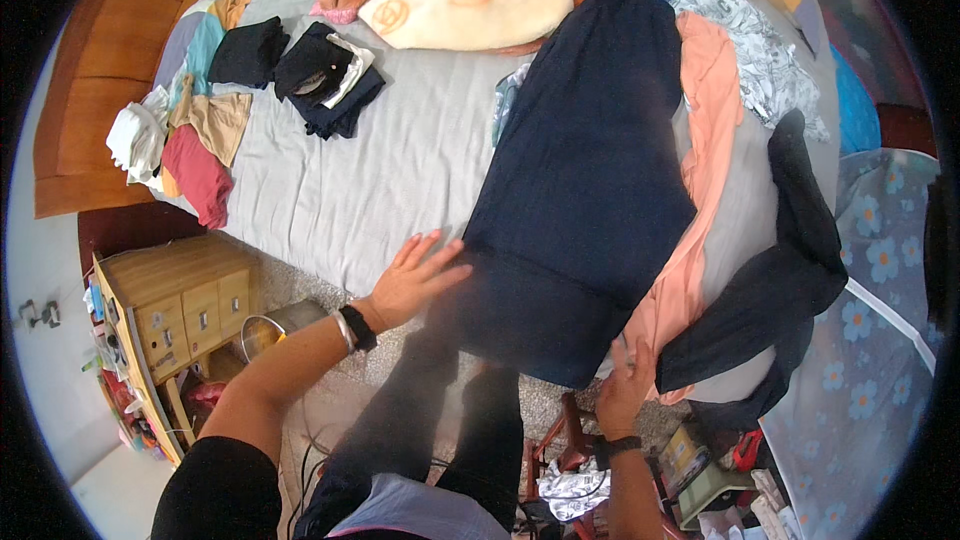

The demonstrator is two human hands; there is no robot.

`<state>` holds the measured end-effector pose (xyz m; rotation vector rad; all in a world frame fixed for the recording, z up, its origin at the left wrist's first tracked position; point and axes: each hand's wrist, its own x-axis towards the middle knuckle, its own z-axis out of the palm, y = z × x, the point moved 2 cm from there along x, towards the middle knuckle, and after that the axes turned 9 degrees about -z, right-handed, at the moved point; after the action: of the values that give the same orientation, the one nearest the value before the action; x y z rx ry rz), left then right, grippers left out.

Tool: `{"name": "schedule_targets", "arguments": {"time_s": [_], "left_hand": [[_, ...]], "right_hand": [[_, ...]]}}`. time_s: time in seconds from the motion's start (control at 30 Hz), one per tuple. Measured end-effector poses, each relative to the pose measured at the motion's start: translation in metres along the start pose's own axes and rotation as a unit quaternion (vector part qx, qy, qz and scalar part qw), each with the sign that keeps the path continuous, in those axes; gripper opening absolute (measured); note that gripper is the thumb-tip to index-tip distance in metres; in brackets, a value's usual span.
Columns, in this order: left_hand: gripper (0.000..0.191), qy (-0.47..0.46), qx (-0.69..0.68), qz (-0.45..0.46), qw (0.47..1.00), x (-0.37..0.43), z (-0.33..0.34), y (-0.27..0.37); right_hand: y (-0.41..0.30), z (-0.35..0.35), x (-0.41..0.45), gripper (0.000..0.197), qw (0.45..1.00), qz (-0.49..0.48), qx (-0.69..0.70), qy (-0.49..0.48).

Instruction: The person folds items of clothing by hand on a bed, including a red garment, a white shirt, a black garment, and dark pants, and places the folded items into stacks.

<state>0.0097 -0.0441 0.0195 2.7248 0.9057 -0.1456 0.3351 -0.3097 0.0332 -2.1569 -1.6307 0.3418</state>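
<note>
A long dark navy garment (585,157) lies spread over the bed, its lower end hanging past the bed's front edge. At its left edge my left hand (412,277) has its fingers apart, palm down, with the fingertips at the cloth. My right hand (626,386) is by the garment's lower right corner, beside a peach-coloured cloth (709,127); whether it grips any fabric is unclear. To the right of these, a black garment (750,300) lies crumpled over the bed's edge. Folded dark clothes (247,52) and a second dark stack (315,71) with a white piece rest at the upper left.
A red folded cloth (199,176) and white clothes (139,135) lie at the bed's left corner. Fleecy blankets (465,11) are heaped at the back. A wooden cabinet (180,277) and a metal bin (274,330) stand left; a flowered cover (862,375) is at the right.
</note>
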Motion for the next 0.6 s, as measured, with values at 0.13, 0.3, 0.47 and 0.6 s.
{"name": "schedule_targets", "arguments": {"time_s": [0.13, 0.3, 0.47, 0.6], "left_hand": [[0.046, -0.044, 0.081, 0.126, 0.988, 0.022, 0.018, -0.003], [0.052, -0.03, 0.093, 0.138, 0.986, 0.015, 0.03, -0.006], [0.043, -0.034, 0.082, 0.164, 0.983, 0.027, 0.026, -0.014], [0.045, -0.084, -0.015, 0.151, 0.985, 0.041, 0.025, -0.027]], "right_hand": [[0.005, 0.011, 0.033, 0.065, 0.972, -0.164, -0.111, -0.126], [0.009, 0.012, 0.044, 0.052, 0.952, -0.234, -0.127, -0.153], [0.012, 0.008, 0.054, 0.045, 0.948, -0.233, -0.136, -0.168], [0.013, 0.005, 0.077, 0.04, 0.961, -0.2, -0.025, -0.19]]}}
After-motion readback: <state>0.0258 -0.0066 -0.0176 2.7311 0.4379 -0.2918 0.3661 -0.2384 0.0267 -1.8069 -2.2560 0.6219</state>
